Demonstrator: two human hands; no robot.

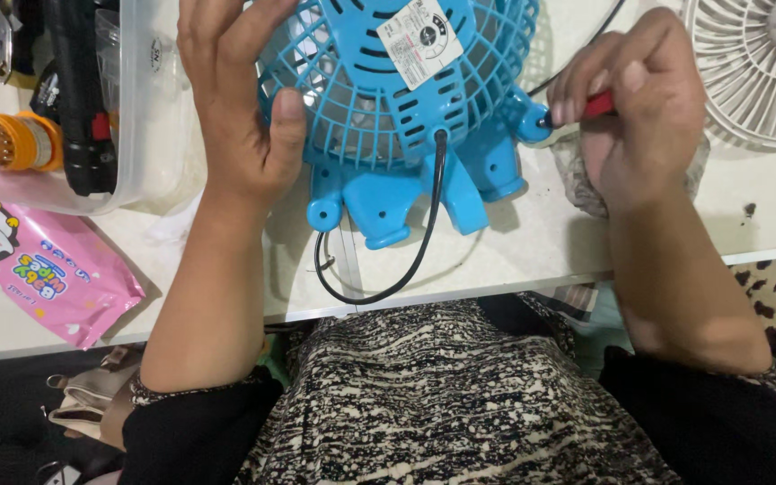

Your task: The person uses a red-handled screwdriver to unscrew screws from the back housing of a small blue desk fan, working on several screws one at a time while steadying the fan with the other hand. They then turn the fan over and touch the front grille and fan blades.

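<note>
A small blue plastic fan (406, 99) lies face down on the white table (514, 251), its grille back and feet toward me. A black power cord (415, 242) runs from its rear and loops over the table edge. My left hand (240, 99) presses on the fan's left side, thumb against the grille. My right hand (630, 99) grips a red-handled screwdriver (596, 106), its tip set at a blue tab on the fan's right edge.
A clear plastic box (136, 108) at the left holds tools, including an orange bit holder (11, 142). A pink wipes packet (42, 269) lies at the near left. A white fan grille (756, 72) sits at the far right.
</note>
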